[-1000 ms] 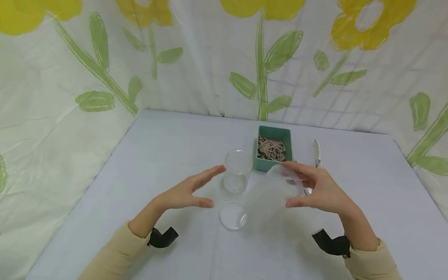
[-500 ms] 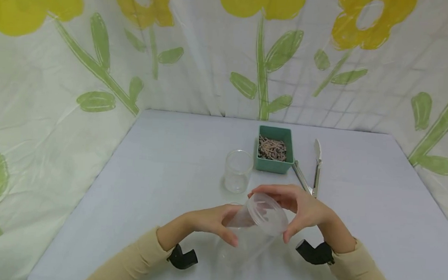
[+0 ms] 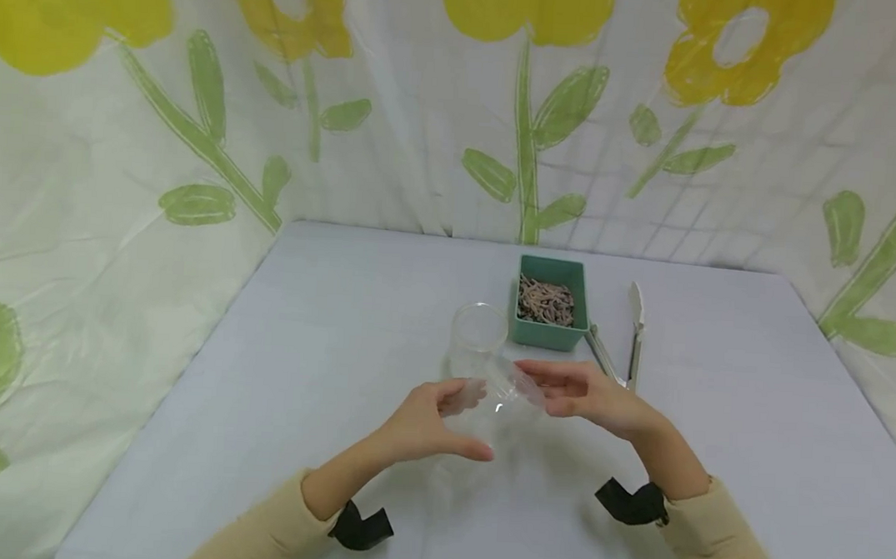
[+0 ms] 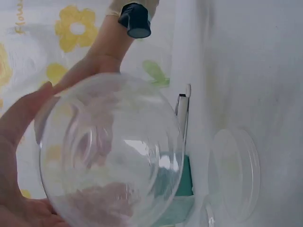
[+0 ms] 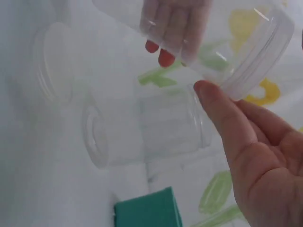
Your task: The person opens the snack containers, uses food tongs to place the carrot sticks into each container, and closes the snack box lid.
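A clear plastic jar [image 3: 504, 409] is held tilted above the table between both hands. My left hand [image 3: 427, 424] grips its body, thumb on the near side and fingers on the far side. My right hand [image 3: 589, 396] holds its other end, fingertips at the wide ridged band [image 5: 272, 54]; whether that band is a lid or the bare rim I cannot tell. A second clear jar [image 5: 165, 125] stands upright on the table just beyond. A round translucent lid [image 4: 236, 175] lies flat on the table, hidden by hand and jar in the head view.
Behind, a green rectangular box [image 3: 549, 336] contains many thin brownish pieces. Metal tongs [image 3: 636, 338] lie spread to its right. A white cloth covers the table [image 3: 327, 307], and a flower-painted curtain [image 3: 396, 102] hangs along the back.
The right hand first brings the jar down and inward, where the left hand meets it. Since then both hands have shifted slightly, the left upward, with the jar's tilt altered.
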Available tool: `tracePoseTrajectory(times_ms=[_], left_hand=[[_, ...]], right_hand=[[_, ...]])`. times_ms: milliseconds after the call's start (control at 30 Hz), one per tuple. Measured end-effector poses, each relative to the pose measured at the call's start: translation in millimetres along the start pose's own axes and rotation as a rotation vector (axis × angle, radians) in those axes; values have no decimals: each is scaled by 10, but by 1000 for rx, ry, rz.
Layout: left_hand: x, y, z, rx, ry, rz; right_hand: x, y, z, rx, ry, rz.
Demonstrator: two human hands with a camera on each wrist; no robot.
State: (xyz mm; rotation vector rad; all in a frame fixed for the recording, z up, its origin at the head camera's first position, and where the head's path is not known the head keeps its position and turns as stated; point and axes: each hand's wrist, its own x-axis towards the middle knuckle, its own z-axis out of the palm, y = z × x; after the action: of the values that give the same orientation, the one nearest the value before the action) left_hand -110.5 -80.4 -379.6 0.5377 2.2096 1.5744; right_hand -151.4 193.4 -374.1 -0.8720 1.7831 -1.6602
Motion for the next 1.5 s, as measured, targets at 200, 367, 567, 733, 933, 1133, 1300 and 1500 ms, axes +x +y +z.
tracePoseTrajectory(times_ms=[200,367,567,733,933,1133,1300,1500], left_hand=[[-47,30,186,457,279,126],[-62,31,245,621,389,229],[-81,49,221,566,379,241],[-147,26,144,285,114,126],[-166,59,79,160,9,111],[-153,147,183,441,318,145],[-145,189,279,616,428,210],[-75,173,354,816,589,347]], right_hand=[[74,-116,260,-109,229,134],[124,-226,420,-106,339,171],[82,-231,422,-177,332,99],[43,-168,394,-232,153,-139],[8,-268,270,-211,-35,-238],[51,-322,357,-177,341,19],[108,-342,518,-200,449,126],[141,-356,594,-212,541,203]])
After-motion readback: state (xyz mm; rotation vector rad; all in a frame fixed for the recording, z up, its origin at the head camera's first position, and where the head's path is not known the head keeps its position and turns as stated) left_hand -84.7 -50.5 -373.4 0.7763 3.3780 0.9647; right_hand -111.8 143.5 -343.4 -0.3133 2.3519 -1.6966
